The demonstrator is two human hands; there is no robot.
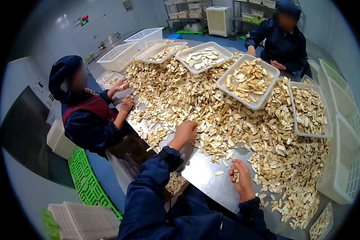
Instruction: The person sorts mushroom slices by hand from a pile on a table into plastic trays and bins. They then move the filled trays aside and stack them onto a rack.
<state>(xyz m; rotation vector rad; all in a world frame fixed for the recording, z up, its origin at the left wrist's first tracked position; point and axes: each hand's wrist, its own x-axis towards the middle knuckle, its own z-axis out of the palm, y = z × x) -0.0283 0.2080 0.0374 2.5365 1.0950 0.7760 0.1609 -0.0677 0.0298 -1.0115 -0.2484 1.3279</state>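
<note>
A broad heap of pale, brown-edged dried slices [224, 116], which look like mushroom, covers much of the metal table [200, 170]. My left hand [185, 135] reaches the near edge of the heap, fingers curled in a pinch; whatever is between the fingertips is hidden. Nearer to me, my right hand [243, 182] is turned palm inward, with its fingers curled around a few dried slices [236, 175]. One loose slice [219, 173] lies on bare metal just left of the right hand.
White trays of slices [248, 80] rest on the heap. One co-worker [88, 104] handles slices at the left; another [282, 40] sits across the table. Stacked white crates [340, 156] line the right side. White baskets [118, 56] stand at the far left. Below left is a green pallet [88, 180].
</note>
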